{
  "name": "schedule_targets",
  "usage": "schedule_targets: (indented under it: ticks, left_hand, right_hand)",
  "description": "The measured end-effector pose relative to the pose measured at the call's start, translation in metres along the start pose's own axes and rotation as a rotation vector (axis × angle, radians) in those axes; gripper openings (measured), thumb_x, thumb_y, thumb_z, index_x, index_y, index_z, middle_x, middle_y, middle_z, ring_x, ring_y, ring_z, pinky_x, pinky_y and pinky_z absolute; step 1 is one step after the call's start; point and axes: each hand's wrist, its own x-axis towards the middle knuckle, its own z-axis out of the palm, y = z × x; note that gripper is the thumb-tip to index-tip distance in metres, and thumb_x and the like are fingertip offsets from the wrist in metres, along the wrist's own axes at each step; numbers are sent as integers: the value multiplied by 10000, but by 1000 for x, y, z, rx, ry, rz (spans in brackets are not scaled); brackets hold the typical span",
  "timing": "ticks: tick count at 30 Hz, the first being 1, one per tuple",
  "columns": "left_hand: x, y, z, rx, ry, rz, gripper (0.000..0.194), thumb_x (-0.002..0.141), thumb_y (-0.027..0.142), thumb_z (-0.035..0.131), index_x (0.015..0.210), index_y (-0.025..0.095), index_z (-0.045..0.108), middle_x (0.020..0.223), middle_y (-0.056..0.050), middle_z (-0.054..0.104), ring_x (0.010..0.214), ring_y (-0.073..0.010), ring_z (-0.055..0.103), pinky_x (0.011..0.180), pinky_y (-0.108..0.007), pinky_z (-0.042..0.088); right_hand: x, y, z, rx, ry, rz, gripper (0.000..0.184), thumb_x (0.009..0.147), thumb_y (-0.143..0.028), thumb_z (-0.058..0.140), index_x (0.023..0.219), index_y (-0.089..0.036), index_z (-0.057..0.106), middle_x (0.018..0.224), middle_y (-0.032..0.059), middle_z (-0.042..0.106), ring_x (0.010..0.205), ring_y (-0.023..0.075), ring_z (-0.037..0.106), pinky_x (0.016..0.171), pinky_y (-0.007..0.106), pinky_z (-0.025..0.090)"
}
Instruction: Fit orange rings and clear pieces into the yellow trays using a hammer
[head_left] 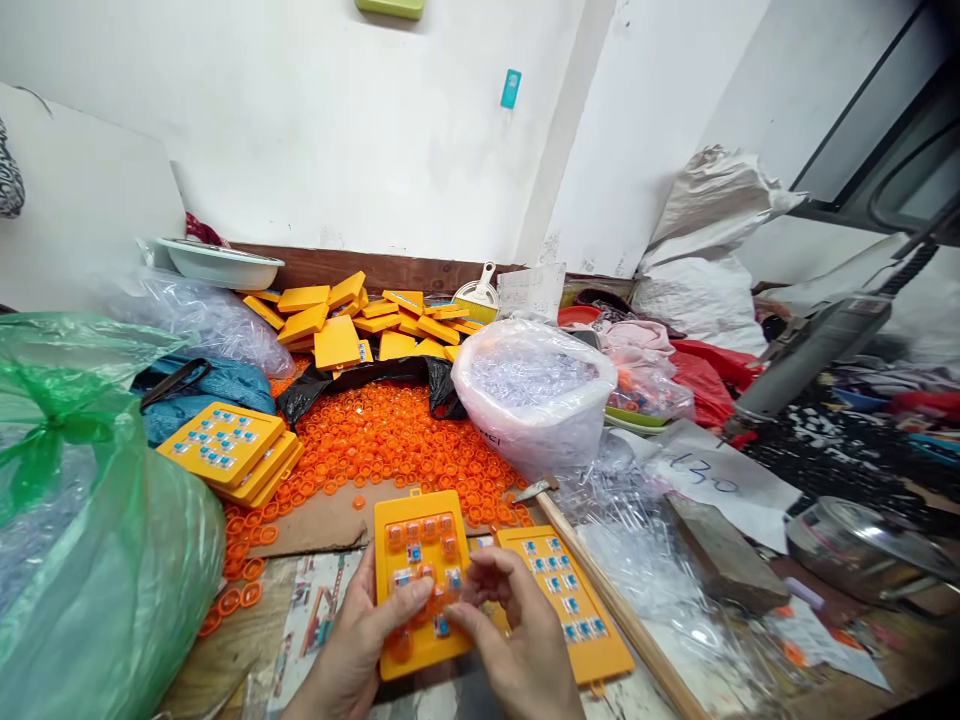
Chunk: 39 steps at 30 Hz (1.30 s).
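Note:
My left hand (349, 640) grips a yellow plastic panel (424, 655) by its left side, thumb lying across its face. On the panel stand several small square fittings; some show blue centres, others are topped with clear orange caps (429, 528). My right hand (517, 630) is at the panel's lower right, thumb and fingers curled close together over the fittings. Whatever it pinches is too small or hidden to make out. A second yellow panel (607, 650), with blue-centred fittings and no orange caps, lies on the work surface just beyond my right hand.
Loose orange rings (367, 430) spread behind the panels. Yellow panels are stacked at left (225, 445) and heaped (337, 340) at the back. A white bag (532, 430) of clear pieces, a hammer (600, 590), a green bag (97, 560) and a metal pot (862, 550) stand around.

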Motion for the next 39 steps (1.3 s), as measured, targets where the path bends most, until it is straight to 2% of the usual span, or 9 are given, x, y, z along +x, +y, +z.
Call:
schedule_targets:
  ticks: [11,16,19,22,26,31,34,36,39]
  left_hand:
    - [-2,-1,-1,25,0,29,643,563,266,833,1133,185,546,1007,-118,725,926,-316,678,816,-422,543]
    - [0,-3,0,100,57,61,555,510,272,858,1003,153,631,948,-130,740,881,-323,690,770,-397,558]
    - [0,-1,-1,189,53,78,508,507,312,855,944,125,676,906,-136,745,855,-332,692,764,-401,560]
    - [-1,0,-2,267,51,106,477,538,351,835,931,120,696,895,-132,747,847,-333,691,776,-422,556]
    - [-1,-5,-7,412,109,183,445,545,386,826,876,114,704,845,-137,747,796,-322,694,731,-391,563]
    - [-1,-12,-11,559,167,242,423,549,430,813,819,126,697,790,-134,746,723,-312,694,666,-366,563]
    - [0,-12,-9,521,171,203,452,529,426,826,837,125,688,800,-133,746,756,-315,696,686,-363,563]
    - [2,-11,-6,421,127,119,493,503,409,843,867,119,678,821,-138,747,779,-324,697,711,-380,564]
    - [1,-9,1,189,69,-39,585,490,362,857,969,107,639,865,-158,745,803,-353,698,725,-437,564]
  right_hand:
    - [2,-7,-3,-101,43,-209,157,746,-175,677,858,-286,673,779,-8,698,704,171,644,671,268,499]
    - [4,-8,0,-115,33,-215,204,743,-153,659,900,-282,655,760,-15,680,661,158,631,631,256,513]
    - [4,-10,1,-141,58,-239,208,731,-165,650,913,-266,649,864,27,673,798,198,628,737,315,517]
    - [3,-10,3,-52,55,-106,380,694,-227,696,1067,-251,631,1100,82,646,994,246,607,860,379,500]
    - [0,-9,4,341,-191,227,477,728,-360,698,1178,-233,603,1073,79,700,969,247,666,857,381,523]
    - [-6,-7,6,369,-195,244,394,734,-401,703,1082,-223,657,998,74,728,911,255,690,766,346,554]
    - [-8,-5,8,364,-212,237,422,746,-443,677,1100,-217,650,982,77,731,880,251,696,759,353,560]
    - [-2,-5,-1,233,-271,221,422,751,-437,666,1114,-222,649,948,65,738,815,230,707,721,335,573]
    - [25,-6,-41,-325,-189,96,448,732,-393,686,1145,-225,643,998,54,724,792,197,699,685,299,585]
